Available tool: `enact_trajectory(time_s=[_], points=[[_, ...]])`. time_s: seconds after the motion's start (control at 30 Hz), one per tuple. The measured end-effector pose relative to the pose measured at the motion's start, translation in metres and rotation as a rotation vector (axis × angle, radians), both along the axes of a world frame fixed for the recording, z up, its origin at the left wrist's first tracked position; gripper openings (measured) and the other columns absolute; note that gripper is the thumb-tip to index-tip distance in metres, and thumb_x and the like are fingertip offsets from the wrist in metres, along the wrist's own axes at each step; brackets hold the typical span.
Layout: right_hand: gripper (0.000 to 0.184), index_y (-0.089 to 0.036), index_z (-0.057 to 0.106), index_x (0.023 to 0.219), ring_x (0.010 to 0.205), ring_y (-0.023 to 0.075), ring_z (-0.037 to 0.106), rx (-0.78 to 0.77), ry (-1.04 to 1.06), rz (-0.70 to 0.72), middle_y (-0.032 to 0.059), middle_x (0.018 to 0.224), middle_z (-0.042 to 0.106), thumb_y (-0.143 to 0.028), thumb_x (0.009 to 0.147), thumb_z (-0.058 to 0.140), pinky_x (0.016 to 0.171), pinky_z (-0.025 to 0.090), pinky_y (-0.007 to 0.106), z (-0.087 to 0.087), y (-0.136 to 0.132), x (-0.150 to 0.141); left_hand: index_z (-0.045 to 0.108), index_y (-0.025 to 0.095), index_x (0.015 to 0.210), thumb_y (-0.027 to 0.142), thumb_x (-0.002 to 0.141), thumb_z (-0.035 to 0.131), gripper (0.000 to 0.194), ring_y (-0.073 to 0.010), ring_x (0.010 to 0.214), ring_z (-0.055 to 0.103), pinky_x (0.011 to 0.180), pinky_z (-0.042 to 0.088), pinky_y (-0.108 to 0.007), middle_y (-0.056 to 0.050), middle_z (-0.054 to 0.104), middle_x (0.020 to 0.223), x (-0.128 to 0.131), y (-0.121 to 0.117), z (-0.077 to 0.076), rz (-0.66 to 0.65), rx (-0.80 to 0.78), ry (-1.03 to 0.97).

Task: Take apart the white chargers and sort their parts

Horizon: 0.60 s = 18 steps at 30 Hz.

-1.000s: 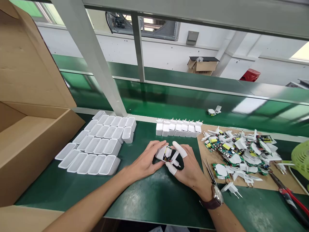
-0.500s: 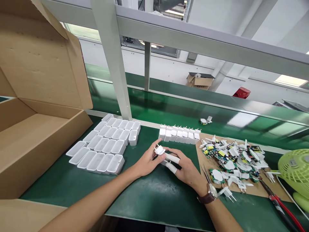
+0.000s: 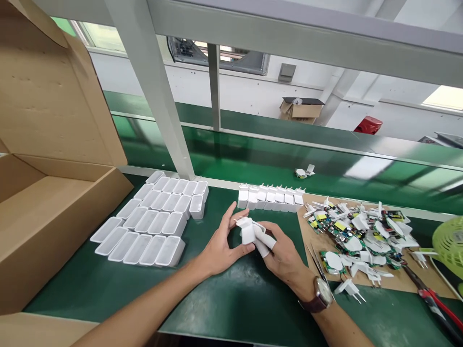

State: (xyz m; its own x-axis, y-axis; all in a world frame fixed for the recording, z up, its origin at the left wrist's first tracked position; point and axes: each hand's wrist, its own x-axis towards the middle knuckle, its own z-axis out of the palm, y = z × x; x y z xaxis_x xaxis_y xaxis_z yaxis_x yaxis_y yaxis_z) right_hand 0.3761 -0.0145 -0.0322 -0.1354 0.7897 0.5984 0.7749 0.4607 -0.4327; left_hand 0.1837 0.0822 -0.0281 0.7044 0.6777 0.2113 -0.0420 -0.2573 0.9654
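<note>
In front of me a white plug-in charger (image 3: 248, 232) is held between both hands, its plug end turned towards the left. My right hand (image 3: 284, 248) grips it from the right, with white covers on some fingertips. My left hand (image 3: 220, 246) curves round the other side; its thumb touches the lower edge and its fingers reach behind. The fingers cover part of the charger. Beyond the hands stands a row of white chargers (image 3: 270, 198) with their pins up. Rows of open white plastic cases (image 3: 146, 221) lie to the left.
A large open cardboard box (image 3: 58, 212) takes up the left side. On the right, circuit boards with white plug parts (image 3: 356, 241) are heaped on a cardboard sheet (image 3: 307, 231). Tweezers (image 3: 318, 265), red-handled pliers (image 3: 430, 296) and a green fan (image 3: 450, 246) are nearby.
The charger has been turned in my hands, so a broad white face now shows. My left fingers have spread and lifted somewhat. The view has shifted slightly.
</note>
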Motion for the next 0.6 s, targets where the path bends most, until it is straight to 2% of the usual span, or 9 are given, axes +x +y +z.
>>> enact_trajectory(time_s=[0.13, 0.2, 0.27, 0.4, 0.47, 0.53, 0.6], points=[[0.036, -0.017, 0.06, 0.129, 0.1, 0.0285, 0.07, -0.025, -0.076, -0.003, 0.0182, 0.121, 0.066, -0.007, 0.095, 0.05, 0.078, 0.066, 0.042, -0.005, 0.0012, 0.0018, 0.015, 0.03, 0.165, 0.041, 0.099, 0.068, 0.085, -0.0307, 0.146, 0.047, 0.123, 0.036, -0.052, -0.016, 0.048, 0.157, 0.0043, -0.005, 0.0, 0.072, 0.061, -0.003], [0.037, -0.018, 0.059, 0.131, 0.102, 0.0278, 0.07, -0.001, -0.04, -0.005, 0.0181, 0.122, 0.066, -0.007, 0.096, 0.052, 0.079, 0.066, 0.041, -0.0061, 0.0019, 0.0009, 0.021, 0.03, 0.163, 0.038, 0.103, 0.063, 0.074, -0.029, 0.143, 0.051, 0.12, 0.04, -0.051, -0.015, 0.051, 0.154, 0.005, -0.0048, -0.0007, 0.097, 0.076, 0.014], [0.042, -0.02, 0.056, 0.137, 0.109, 0.0276, 0.068, 0.012, 0.012, -0.02, 0.0175, 0.126, 0.064, -0.008, 0.097, 0.053, 0.086, 0.065, 0.042, -0.006, 0.0011, 0.0004, 0.023, 0.03, 0.163, 0.038, 0.103, 0.062, 0.071, -0.0285, 0.14, 0.053, 0.118, 0.043, -0.049, -0.015, 0.052, 0.152, 0.0047, -0.0031, -0.0013, 0.107, 0.113, -0.004], [0.049, -0.025, 0.055, 0.142, 0.113, 0.0288, 0.067, -0.072, 0.005, -0.022, 0.0159, 0.13, 0.063, -0.006, 0.096, 0.05, 0.09, 0.063, 0.044, -0.0058, -0.0024, 0.0014, 0.031, 0.03, 0.161, 0.037, 0.101, 0.064, 0.068, -0.0277, 0.135, 0.056, 0.111, 0.049, -0.044, -0.012, 0.057, 0.148, 0.0035, 0.0001, 0.0006, 0.128, 0.222, -0.027], [0.048, -0.024, 0.054, 0.143, 0.109, 0.0294, 0.068, -0.116, -0.005, -0.012, 0.0158, 0.126, 0.065, -0.008, 0.097, 0.05, 0.086, 0.064, 0.044, -0.0059, -0.0029, 0.0013, 0.048, 0.029, 0.152, 0.035, 0.102, 0.063, 0.053, -0.0256, 0.126, 0.062, 0.106, 0.052, -0.041, -0.01, 0.064, 0.138, 0.0042, 0.0007, 0.0024, 0.157, 0.25, 0.032], [0.046, -0.023, 0.052, 0.145, 0.106, 0.0297, 0.069, -0.14, 0.017, -0.036, 0.0154, 0.123, 0.067, -0.013, 0.1, 0.052, 0.085, 0.065, 0.045, -0.0055, -0.0024, 0.0, 0.063, 0.025, 0.135, 0.035, 0.104, 0.06, 0.033, -0.0229, 0.113, 0.068, 0.1, 0.054, -0.037, -0.008, 0.07, 0.125, 0.0055, 0.0008, 0.004, 0.195, 0.233, 0.097], [0.047, -0.025, 0.05, 0.148, 0.106, 0.0294, 0.07, -0.136, 0.023, -0.069, 0.014, 0.121, 0.068, -0.016, 0.102, 0.052, 0.085, 0.065, 0.044, -0.0045, -0.0019, -0.0018, 0.069, 0.023, 0.121, 0.036, 0.104, 0.058, 0.024, -0.0208, 0.103, 0.07, 0.094, 0.056, -0.034, -0.007, 0.072, 0.117, 0.0069, 0.0007, 0.0051, 0.225, 0.191, 0.133]])
